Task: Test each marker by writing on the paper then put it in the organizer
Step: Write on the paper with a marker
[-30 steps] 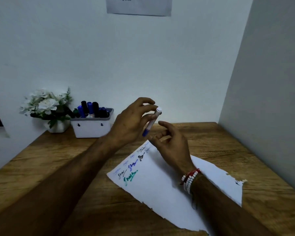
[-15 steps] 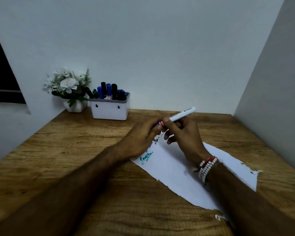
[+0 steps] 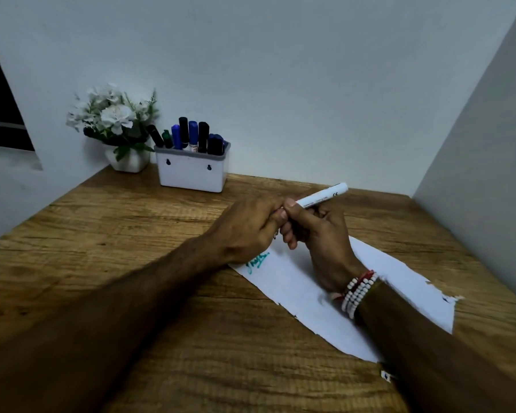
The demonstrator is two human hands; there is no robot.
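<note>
Marker (image 3: 322,195) lowered from upright to slanted; right hand (image 3: 319,234) fingers curl round white cylindrical barrel, left hand (image 3: 251,231) fingers pinch its hidden end, above torn-edged paper (image 3: 399,278), wood-grain surface (image 3: 131,234).

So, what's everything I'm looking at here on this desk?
marker: one, white, held in both hands
paper: one, white, torn edges, teal scribble, on the table
organizer: one, white, grey rim, by the back wall
stored markers: several, black, blue, green caps, in the organizer
flower pot: one, white, left of the organizer
table: one, brown wood
bracelets: several, white and red beads, right wrist
left hand: grips the marker's hidden end
right hand: grips the marker's barrel
</note>
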